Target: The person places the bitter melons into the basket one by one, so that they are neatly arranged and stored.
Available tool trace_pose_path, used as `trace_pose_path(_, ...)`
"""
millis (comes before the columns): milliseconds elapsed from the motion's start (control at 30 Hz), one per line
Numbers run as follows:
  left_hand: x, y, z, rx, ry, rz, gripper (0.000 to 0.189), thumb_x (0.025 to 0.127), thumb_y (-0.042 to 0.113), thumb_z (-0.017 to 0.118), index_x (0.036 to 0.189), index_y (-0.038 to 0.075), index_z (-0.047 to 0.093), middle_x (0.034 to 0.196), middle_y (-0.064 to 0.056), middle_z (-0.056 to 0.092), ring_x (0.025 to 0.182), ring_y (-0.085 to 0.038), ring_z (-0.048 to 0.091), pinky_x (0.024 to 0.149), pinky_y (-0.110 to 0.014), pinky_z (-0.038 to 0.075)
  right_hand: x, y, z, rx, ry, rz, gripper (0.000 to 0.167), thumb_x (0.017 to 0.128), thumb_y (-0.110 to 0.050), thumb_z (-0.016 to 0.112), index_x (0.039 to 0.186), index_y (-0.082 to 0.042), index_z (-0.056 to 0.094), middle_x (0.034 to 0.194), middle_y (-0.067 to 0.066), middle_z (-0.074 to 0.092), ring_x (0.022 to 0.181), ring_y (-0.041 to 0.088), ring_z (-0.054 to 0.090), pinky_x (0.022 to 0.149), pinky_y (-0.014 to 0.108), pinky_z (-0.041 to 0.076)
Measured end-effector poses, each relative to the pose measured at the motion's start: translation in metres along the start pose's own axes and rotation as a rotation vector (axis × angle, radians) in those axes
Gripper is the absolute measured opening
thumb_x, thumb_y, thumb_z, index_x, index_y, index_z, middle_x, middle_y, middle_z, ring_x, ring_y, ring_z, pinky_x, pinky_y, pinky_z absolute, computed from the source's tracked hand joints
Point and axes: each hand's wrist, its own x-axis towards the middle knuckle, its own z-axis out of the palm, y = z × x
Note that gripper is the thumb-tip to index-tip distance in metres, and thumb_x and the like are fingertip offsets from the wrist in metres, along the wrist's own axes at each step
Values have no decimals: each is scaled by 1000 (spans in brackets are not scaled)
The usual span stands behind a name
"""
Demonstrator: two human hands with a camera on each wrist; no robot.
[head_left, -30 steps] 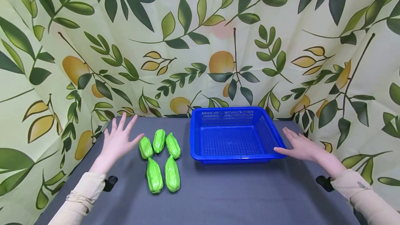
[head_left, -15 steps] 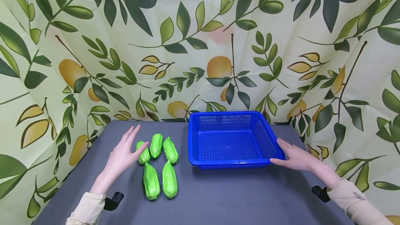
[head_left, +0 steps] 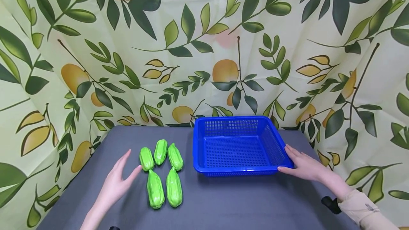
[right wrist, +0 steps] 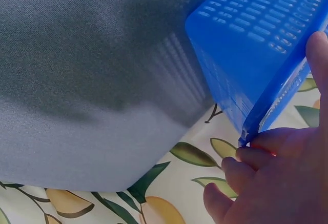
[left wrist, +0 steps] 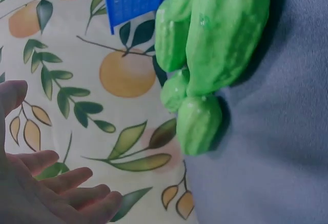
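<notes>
My left hand [head_left: 114, 184] is just left of several bright green, glossy, ribbed gourd-like pieces. Its fingers are extended, the thumb is apart, and nothing is held. Nearest to it in the head view is a short green piece [head_left: 146, 159]; a longer one [head_left: 155, 189] lies closer to the front. In the left wrist view, the fingers [left wrist: 72, 180] spread away from the cluster of green pieces [left wrist: 225, 34]. At the blue plastic basket [head_left: 234, 152], my right hand [head_left: 305, 165] touches the front right corner. Its thumb [right wrist: 319, 55] lies along one rim and the fingertips meet the other.
A dark grey cloth [head_left: 236, 201] covers the table. Behind it and along both sides hangs a curtain [head_left: 198, 45] printed with leaves and orange fruit. The perforated basket has nothing in it and stands near the back edge, right of the green pieces.
My left hand has come down and back toward the front, beside the green pieces. The right hand has closed in on the basket's corner. The head view has tilted slightly up.
</notes>
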Motion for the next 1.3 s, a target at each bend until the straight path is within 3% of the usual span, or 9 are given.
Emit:
trace_pose_path(100,-3,0,4,-27,-16,-21,72,94,41,56,149,6,26,148,-27,33,132,-50,33,99,-69,32,0,-1,1,4,-16,12,101,83,-63,57,141,15,28,146,36,27,132,54,30,104,69,28)
trace_pose_path(367,-6,7,33,-85,-36,-47,72,93,38,58,148,1,28,146,-28,35,132,-49,34,102,-66,33,0,-1,-2,-7,-35,39,102,83,-63,56,142,15,26,146,37,26,133,54,27,104,70,24)
trace_pose_path(600,-19,5,40,-101,-9,-74,72,91,36,62,146,2,31,144,-29,38,130,-50,37,101,-65,34,1,1,-3,-15,-39,44,103,82,-64,57,142,15,27,146,37,26,132,55,26,104,71,24)
trace_pose_path(900,-39,-2,43,-82,-55,-169,77,89,40,63,147,1,29,144,-30,35,130,-51,35,100,-67,33,1,2,0,-15,-49,32,102,83,-62,56,141,16,26,146,37,26,132,55,26,103,71,24)
trace_pose_path(1300,-43,2,61,-41,-64,-143,81,85,40,68,142,-6,35,140,-31,41,126,-50,42,98,-61,40,3,0,0,17,-64,38,100,84,-59,58,142,16,25,146,38,23,133,55,23,104,72,20)
